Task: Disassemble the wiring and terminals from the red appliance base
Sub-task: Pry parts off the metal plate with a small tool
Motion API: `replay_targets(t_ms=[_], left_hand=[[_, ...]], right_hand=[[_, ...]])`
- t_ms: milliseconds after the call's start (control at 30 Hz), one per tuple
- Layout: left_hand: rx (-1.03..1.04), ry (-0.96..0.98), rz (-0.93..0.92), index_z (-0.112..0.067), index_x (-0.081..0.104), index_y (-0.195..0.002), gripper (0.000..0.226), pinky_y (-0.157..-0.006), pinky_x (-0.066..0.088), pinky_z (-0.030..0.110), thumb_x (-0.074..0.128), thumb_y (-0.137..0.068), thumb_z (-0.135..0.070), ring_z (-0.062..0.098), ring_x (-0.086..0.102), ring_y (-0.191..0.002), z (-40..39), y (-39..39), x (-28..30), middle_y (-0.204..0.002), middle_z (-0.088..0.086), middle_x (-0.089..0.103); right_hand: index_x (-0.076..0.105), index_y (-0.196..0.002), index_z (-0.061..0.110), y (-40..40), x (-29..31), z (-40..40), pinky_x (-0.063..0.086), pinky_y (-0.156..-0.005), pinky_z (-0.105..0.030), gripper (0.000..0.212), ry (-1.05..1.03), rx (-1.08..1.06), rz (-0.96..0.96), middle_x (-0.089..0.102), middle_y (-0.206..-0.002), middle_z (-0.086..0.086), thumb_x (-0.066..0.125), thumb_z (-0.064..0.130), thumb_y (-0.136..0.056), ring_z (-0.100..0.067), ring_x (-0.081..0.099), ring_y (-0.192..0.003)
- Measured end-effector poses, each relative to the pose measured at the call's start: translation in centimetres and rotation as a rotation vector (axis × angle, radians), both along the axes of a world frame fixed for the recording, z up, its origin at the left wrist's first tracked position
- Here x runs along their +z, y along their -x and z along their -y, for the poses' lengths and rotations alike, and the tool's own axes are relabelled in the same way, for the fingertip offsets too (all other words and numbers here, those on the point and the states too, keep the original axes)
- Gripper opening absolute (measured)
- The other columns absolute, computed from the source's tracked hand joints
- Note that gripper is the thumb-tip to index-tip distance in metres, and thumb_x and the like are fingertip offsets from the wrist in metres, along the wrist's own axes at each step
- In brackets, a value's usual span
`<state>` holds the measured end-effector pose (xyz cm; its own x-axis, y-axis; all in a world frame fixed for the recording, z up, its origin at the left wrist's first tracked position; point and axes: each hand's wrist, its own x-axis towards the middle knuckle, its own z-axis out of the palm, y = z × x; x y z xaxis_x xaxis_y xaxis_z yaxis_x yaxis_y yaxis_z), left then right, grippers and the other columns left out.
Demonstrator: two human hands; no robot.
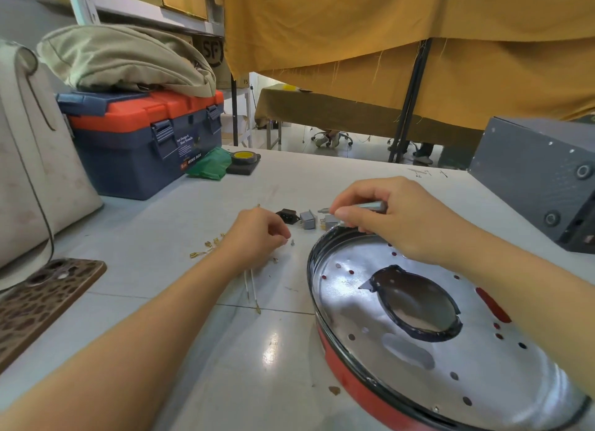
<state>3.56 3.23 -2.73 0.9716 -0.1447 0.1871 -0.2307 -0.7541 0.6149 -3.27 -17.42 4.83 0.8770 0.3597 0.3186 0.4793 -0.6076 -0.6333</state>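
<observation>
The red appliance base (360, 388) lies on the white table at the right, its shiny metal plate with a dark round opening facing up. My right hand (405, 218) hovers over its far rim and grips a grey screwdriver (363, 207), tip pointing left. My left hand (257, 234) rests on the table left of the base, fingertips curled beside a tiny screw (292, 243); whether they touch it is unclear. Beyond lie a black socket (286, 215), a grey switch block (308, 219) and another grey part (329, 222). Brass terminals (207, 245) and two white wires (251, 287) lie near my left wrist.
A blue and orange toolbox (145, 140) with a beige bag on top stands at the back left, beside a green cloth (209, 164) and a tape roll (244, 157). A phone in a patterned case (38, 301) lies at left. A grey metal box (541, 179) sits at right.
</observation>
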Motion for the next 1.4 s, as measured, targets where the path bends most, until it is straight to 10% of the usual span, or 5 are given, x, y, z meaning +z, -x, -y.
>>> replay_targets(t_ms=[200, 533, 767, 1100, 1400], left_hand=[[0.012, -0.099, 0.045, -0.02, 0.069, -0.079, 0.022, -0.075, 0.052, 0.033, 0.054, -0.084, -0.003, 0.018, 0.06, -0.08, 1.0, -0.7, -1.1, -0.08, -0.001, 0.064], [0.018, -0.081, 0.091, -0.016, 0.07, -0.087, 0.018, -0.072, 0.047, 0.025, 0.056, -0.085, -0.005, 0.015, 0.057, -0.079, 0.9, -1.2, -1.9, -0.078, -0.002, 0.062], [0.028, -0.084, 0.12, -0.014, 0.067, -0.1, 0.019, -0.08, 0.05, 0.034, 0.055, -0.086, -0.006, 0.019, 0.058, -0.084, 0.8, -0.9, -2.1, -0.087, 0.002, 0.065], [-0.03, 0.037, 0.209, -0.015, 0.067, -0.095, 0.01, -0.065, 0.038, 0.005, 0.06, -0.088, -0.016, 0.007, 0.058, -0.08, 1.0, 1.5, 0.1, -0.084, -0.007, 0.065], [-0.148, 0.167, -0.425, -0.013, 0.057, -0.094, 0.036, -0.064, 0.057, 0.03, 0.056, -0.084, -0.048, 0.017, 0.071, -0.067, 1.1, 7.9, 2.8, -0.088, 0.005, 0.069]], right_hand=[[0.068, -0.088, 0.035, 0.5, -0.9, 1.3, 0.053, -0.074, -0.029, 0.013, 0.076, -0.015, 0.005, 0.069, -0.088, 0.01, 0.06, 0.026, -0.091, -0.014, 0.063, -0.082], [0.061, -0.097, 0.037, 1.5, -1.7, 1.9, 0.044, -0.079, -0.002, 0.016, 0.241, 0.069, -0.097, 0.071, -0.09, 0.023, 0.045, 0.032, -0.098, 0.014, 0.061, -0.087], [0.054, -0.108, 0.042, 2.5, -2.4, 2.5, 0.047, -0.083, -0.018, 0.015, 0.49, 0.123, -0.067, 0.063, -0.109, 0.024, 0.054, 0.038, -0.093, 0.005, 0.057, -0.096], [0.045, -0.109, 0.036, 3.8, -3.0, 2.0, 0.039, -0.065, -0.022, 0.02, 0.663, 0.132, 0.024, 0.056, -0.085, 0.012, 0.055, 0.037, -0.093, -0.001, 0.047, -0.072], [0.046, -0.114, 0.03, 4.2, -2.8, 1.5, 0.047, -0.08, -0.037, 0.023, 0.683, 0.082, 0.047, 0.056, -0.107, 0.003, 0.054, 0.031, -0.093, -0.016, 0.052, -0.087]])
